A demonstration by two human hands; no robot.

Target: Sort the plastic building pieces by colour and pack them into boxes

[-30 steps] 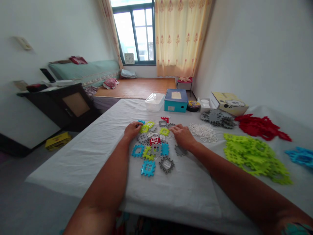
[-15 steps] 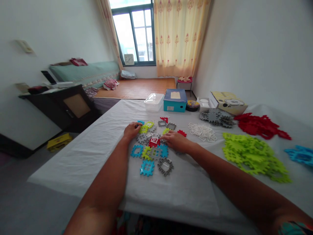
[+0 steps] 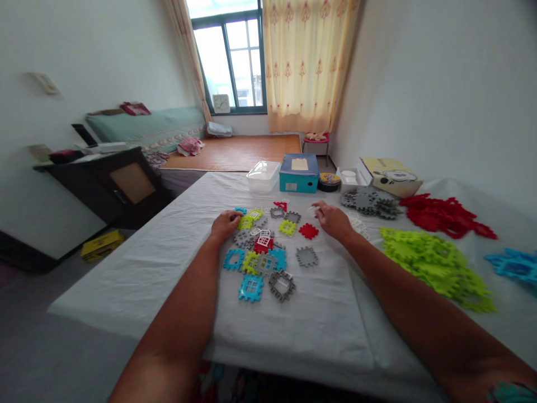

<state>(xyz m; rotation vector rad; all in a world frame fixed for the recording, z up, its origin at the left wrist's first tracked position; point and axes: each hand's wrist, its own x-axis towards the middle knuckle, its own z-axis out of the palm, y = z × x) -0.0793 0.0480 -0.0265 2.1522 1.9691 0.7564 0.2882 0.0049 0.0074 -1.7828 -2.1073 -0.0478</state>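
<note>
My right hand (image 3: 333,221) is closed in a pinch on a white window-frame piece (image 3: 312,210), held above the cloth just left of the white pile. My left hand (image 3: 225,225) is curled at the left edge of the loose pieces, its fingertips touching a lime-green interlocking piece (image 3: 245,223); whatever lies under them is hidden. Between the hands are a red piece (image 3: 309,230), a grey frame (image 3: 307,257), a lime-green frame (image 3: 287,227) and several mixed blue, grey and red pieces. White lattice inserts (image 3: 264,238) lie on some of them.
On the right are piles of white (image 3: 358,225), grey (image 3: 369,202), red (image 3: 444,217), lime-green (image 3: 436,268) and blue pieces (image 3: 514,266). At the table's far edge stand a clear plastic box (image 3: 263,176), a blue box (image 3: 299,182), a round tin (image 3: 329,182) and a yellow carton (image 3: 392,176).
My right hand has moved right and away from the middle pieces and now holds a white window-frame piece. The grey frame it covered shows fully. My left hand has stayed put.
</note>
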